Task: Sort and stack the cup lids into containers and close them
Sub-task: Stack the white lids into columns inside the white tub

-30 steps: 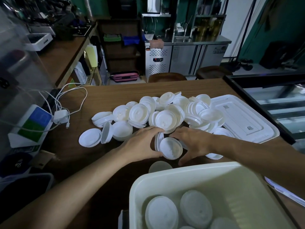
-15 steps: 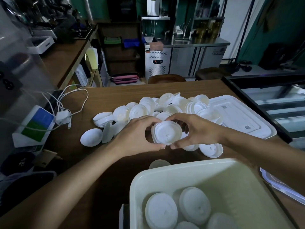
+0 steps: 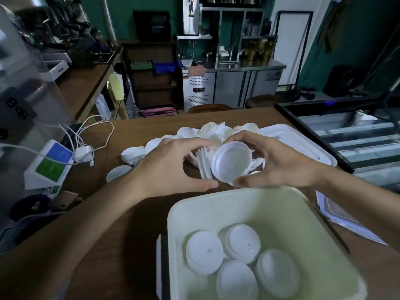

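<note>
Both hands hold a short stack of white cup lids (image 3: 231, 162) above the wooden counter, its hollow underside tilted toward me. My left hand (image 3: 173, 165) curls round the stack's left side, thumb underneath. My right hand (image 3: 275, 163) grips its right side between fingers and thumb. Behind the hands lies a loose pile of white lids (image 3: 207, 132), partly hidden. A cream plastic container (image 3: 279, 204) sits nearest me, with several lids (image 3: 242, 256) on its floor. Its white cover (image 3: 303, 141) lies flat at the right.
A white charger and cables (image 3: 86, 146) and a blue-green card stand (image 3: 52, 163) sit at the counter's left. A glass display case (image 3: 355, 131) borders the right edge. Another clear lid (image 3: 337, 219) lies under my right forearm. One lone lid (image 3: 118, 173) rests left of my left wrist.
The hands gathered lids from the pile on the counter, then lifted the stack up and toward the container, tilting its open side toward me.
</note>
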Demonstrator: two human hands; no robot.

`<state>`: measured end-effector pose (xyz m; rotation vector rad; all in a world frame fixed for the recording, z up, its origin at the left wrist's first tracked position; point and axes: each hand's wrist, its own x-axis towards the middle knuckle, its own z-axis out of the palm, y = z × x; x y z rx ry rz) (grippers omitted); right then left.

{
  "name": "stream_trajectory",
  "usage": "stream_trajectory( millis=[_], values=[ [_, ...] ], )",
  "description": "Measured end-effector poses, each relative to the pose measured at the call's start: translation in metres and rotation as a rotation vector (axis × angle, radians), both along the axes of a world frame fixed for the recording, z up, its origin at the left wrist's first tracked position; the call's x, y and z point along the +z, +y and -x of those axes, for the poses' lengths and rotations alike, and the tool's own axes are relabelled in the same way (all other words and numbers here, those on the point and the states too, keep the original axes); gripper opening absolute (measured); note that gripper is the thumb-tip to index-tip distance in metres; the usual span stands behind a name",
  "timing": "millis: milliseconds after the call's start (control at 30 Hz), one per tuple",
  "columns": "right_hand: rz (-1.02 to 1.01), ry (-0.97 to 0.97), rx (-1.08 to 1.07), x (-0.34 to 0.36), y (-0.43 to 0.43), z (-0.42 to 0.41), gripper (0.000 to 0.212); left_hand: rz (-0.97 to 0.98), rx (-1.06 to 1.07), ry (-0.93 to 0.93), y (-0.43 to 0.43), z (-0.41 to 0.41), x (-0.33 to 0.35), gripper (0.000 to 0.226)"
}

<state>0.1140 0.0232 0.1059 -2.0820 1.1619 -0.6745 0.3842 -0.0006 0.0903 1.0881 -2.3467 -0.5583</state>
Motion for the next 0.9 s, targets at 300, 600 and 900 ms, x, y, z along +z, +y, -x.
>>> stream_trajectory(
  millis=[300, 600, 900],
  values=[
    [0.032, 0.474, 0.073, 0.001, 0.058, 0.024, 0.079, -0.074, -0.282, -0.249, 0.062, 0.023, 0.011, 0.070],
    [-0.042, 0.978, 0.064, -0.060, 0.064, 0.016, 0.091, -0.185, -0.526, -0.524, 0.073, 0.055, -0.019, 0.061],
    [0.013, 0.983, -0.003, -0.106, 0.055, 0.009, 0.086, -0.209, -0.622, -0.603, 0.080, 0.077, -0.061, 0.068]
  ],
)
